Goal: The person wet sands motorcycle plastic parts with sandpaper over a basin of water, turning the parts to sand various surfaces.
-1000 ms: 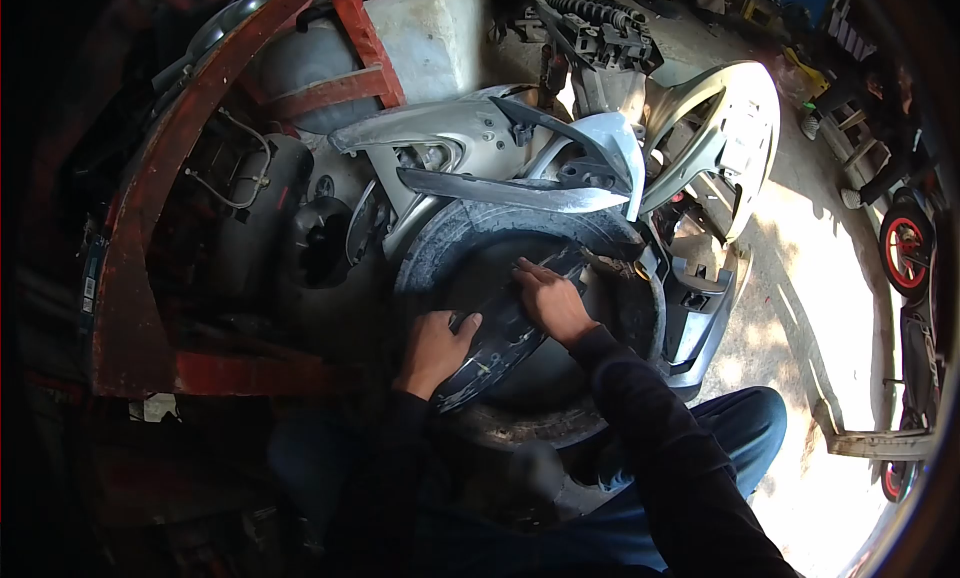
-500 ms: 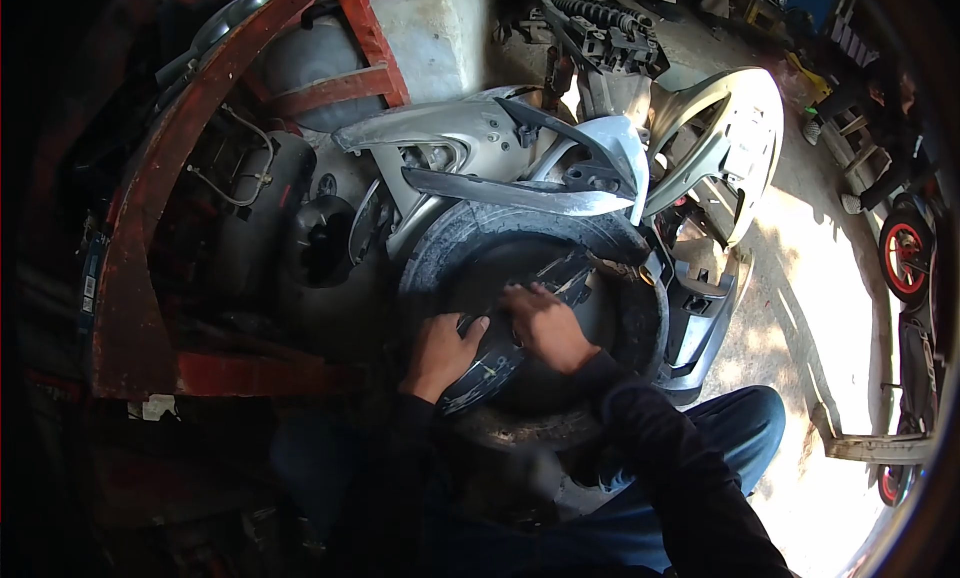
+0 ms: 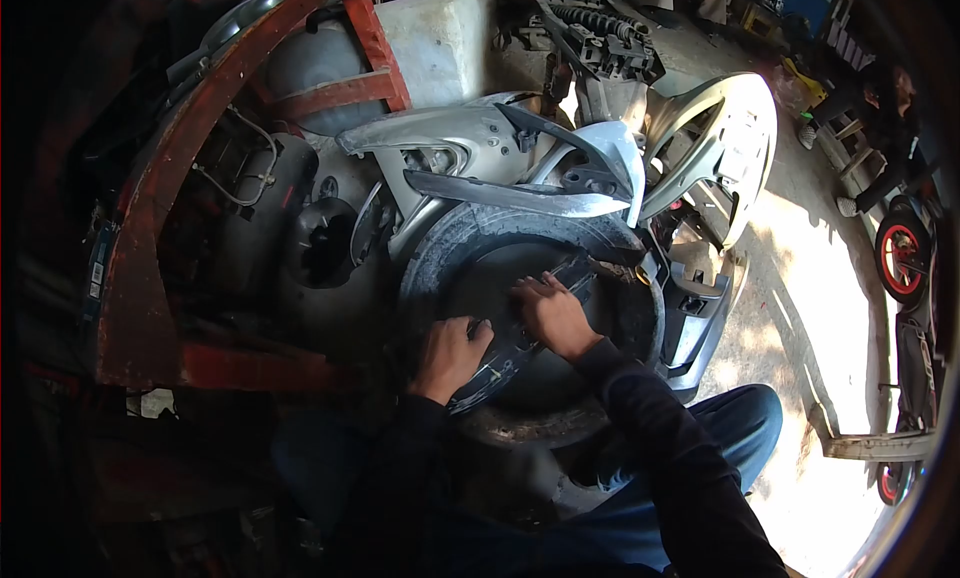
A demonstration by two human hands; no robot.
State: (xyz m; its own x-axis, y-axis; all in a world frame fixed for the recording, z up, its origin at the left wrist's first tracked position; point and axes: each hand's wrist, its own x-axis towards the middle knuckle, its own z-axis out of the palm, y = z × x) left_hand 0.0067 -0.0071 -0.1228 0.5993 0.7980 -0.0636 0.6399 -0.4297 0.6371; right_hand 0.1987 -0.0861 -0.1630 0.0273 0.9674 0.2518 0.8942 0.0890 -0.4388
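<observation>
Across a tire basin (image 3: 445,246) holding dark liquid lies a long black plastic panel (image 3: 508,358), wet-looking with pale scuffs. My left hand (image 3: 452,360) grips the panel's edge near its lower-left end, thumb on top. Farther along the panel rests my right hand (image 3: 558,318), its fingers curled and pressed down on the surface. Whatever may be under those fingers is hidden. Beyond the right hand, the panel's far end reaches toward the tire's upper-right rim.
Silver motorcycle fairings (image 3: 470,143) stand behind the tire, with a pale fairing (image 3: 745,143) and a grey-blue panel (image 3: 695,328) at right. A rusty red metal frame (image 3: 150,248) curves on the left. A red-wheeled motorcycle (image 3: 902,258) and another person (image 3: 880,98) are farther right.
My right hand has shifted slightly right and down along the black panel. My left hand has also moved a little right, still gripping the panel.
</observation>
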